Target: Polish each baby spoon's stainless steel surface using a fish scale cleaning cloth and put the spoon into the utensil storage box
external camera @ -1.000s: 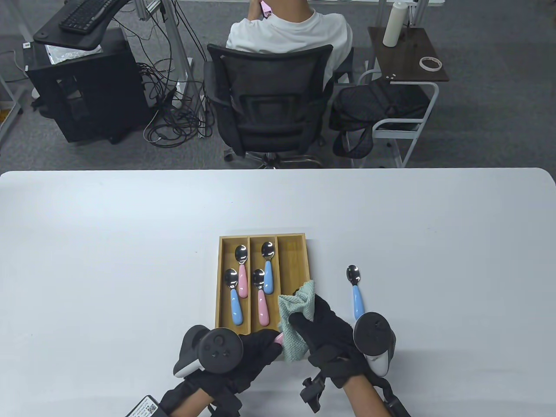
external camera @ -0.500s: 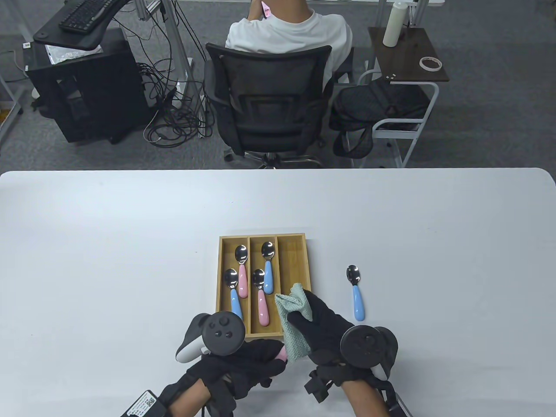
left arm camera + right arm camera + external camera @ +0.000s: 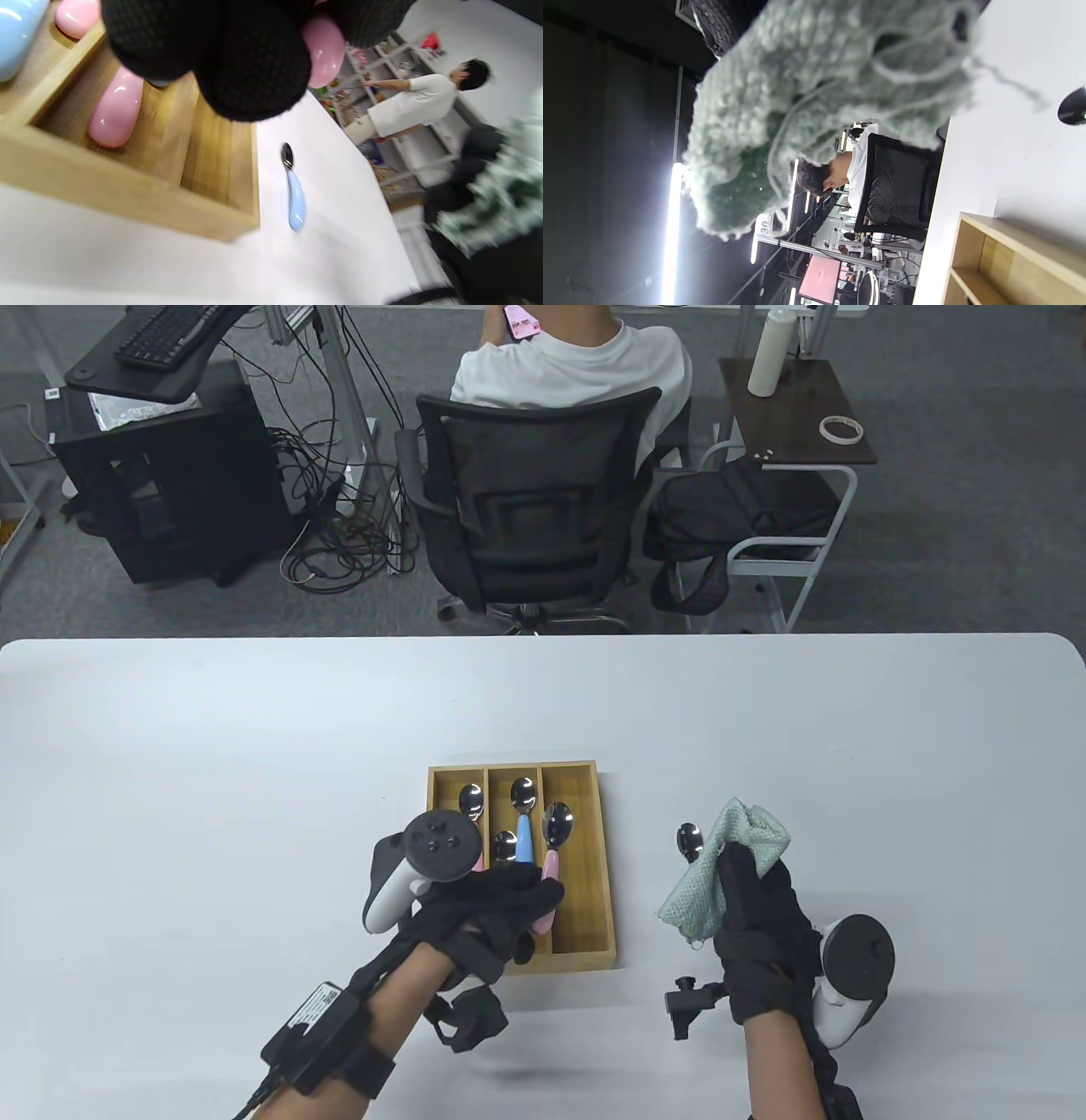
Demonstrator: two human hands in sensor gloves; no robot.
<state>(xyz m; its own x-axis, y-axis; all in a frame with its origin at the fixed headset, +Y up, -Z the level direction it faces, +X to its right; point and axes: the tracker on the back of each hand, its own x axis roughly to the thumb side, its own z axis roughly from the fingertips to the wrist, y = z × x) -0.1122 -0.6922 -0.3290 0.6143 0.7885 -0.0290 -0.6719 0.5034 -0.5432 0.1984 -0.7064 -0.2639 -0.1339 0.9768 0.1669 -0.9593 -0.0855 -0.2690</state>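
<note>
My left hand grips the pink handle of a baby spoon, whose steel bowl points away over the right compartment of the wooden storage box. Whether the spoon touches the box I cannot tell. In the left wrist view my fingers wrap the pink handle above the box. My right hand holds the bunched green cloth to the right of the box. A blue-handled spoon lies on the table, its handle hidden behind the cloth; it shows whole in the left wrist view.
Several spoons lie in the box's left and middle compartments, among them a blue-handled one. The white table stretches wide on both sides. Beyond its far edge a person sits in a black office chair.
My left hand drew the pink spoon out of the cloth and carried it forward over the box. My right hand moved right with the cloth, now covering the blue spoon's handle.
</note>
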